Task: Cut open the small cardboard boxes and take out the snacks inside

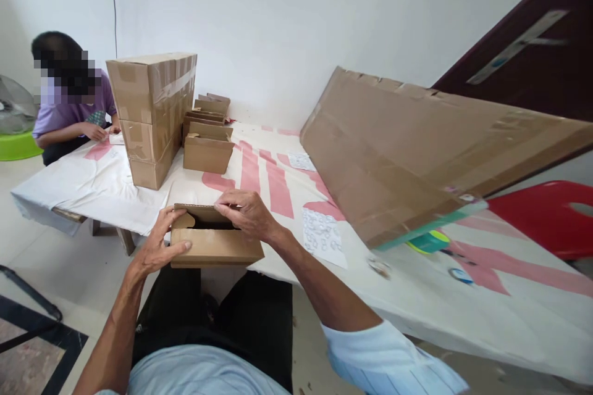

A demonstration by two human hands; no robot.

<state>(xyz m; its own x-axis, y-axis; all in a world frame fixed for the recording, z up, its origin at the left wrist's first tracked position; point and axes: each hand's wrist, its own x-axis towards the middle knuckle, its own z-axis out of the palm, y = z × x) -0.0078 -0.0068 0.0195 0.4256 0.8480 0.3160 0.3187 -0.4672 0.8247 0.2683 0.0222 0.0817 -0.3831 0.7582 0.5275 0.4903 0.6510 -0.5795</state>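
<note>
A small brown cardboard box (217,248) is in front of me at the table's near edge, its top open and its inside dark. My left hand (160,245) grips the box's left end, with the thumb on the front wall and the fingers by the side flap. Above the box's right part, my right hand (245,211) has its fingers pinched together at the back edge of the opening. Whether those fingertips hold the flap or something small cannot be made out.
Taped cartons (139,99) stand stacked at the left, beside a row of open boxes (208,154). A large cardboard sheet (417,142) leans at the right, near a red chair (546,216). Printed paper (323,237) and a tape roll (461,276) lie on the cloth. A person (76,99) sits far left.
</note>
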